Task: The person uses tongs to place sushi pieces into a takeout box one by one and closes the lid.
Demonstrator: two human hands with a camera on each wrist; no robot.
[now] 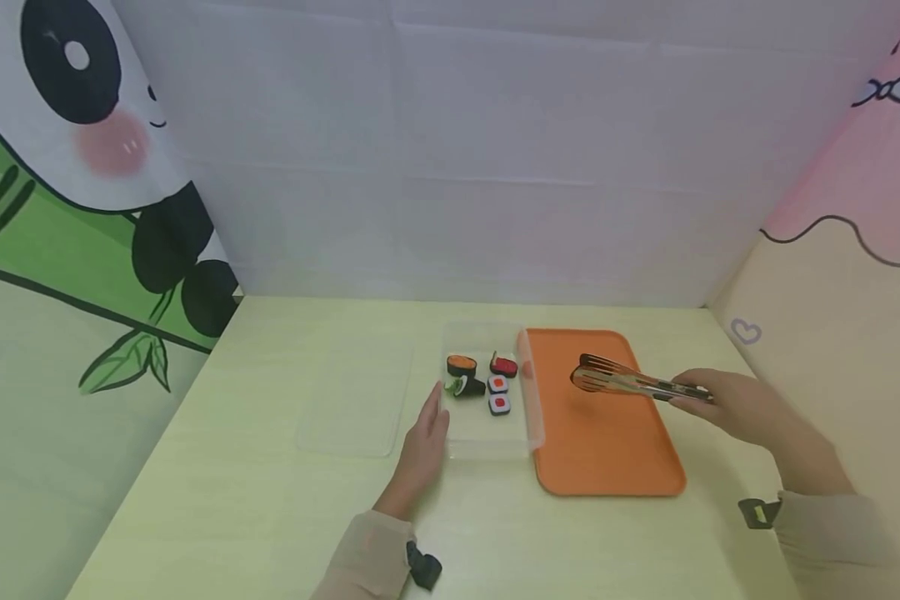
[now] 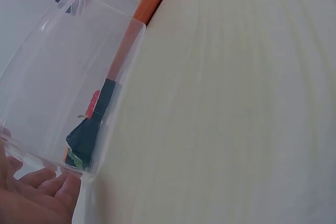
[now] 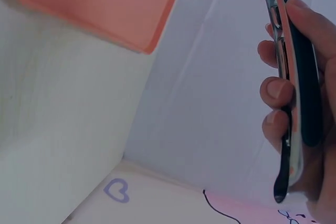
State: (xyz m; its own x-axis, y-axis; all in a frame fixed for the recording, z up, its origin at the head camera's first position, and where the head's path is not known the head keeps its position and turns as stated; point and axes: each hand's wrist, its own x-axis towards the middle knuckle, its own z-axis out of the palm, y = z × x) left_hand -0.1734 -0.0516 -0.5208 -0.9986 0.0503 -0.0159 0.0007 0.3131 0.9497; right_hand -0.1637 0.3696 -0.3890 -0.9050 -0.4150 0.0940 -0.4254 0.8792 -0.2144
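A clear plastic box [image 1: 487, 447] stands mid-table and holds several sushi pieces: an orange-topped one [image 1: 461, 365], a red-topped one [image 1: 504, 366], a dark hand roll [image 1: 467, 387] and two white rolls with red centres [image 1: 498, 404]. My left hand [image 1: 423, 442] rests against the box's left wall, its fingers fairly straight in the head view. In my right hand [image 1: 742, 408] I grip metal tongs [image 1: 630, 382] with dark handles. The tong heads hang over an orange tray [image 1: 600, 467], and no piece shows between them.
A clear flat lid [image 1: 352, 408] lies on the table to the left of the box. The box's right side meets the tray's left edge. White cloth [image 1: 450, 233] rises behind the table, with printed panels at both sides.
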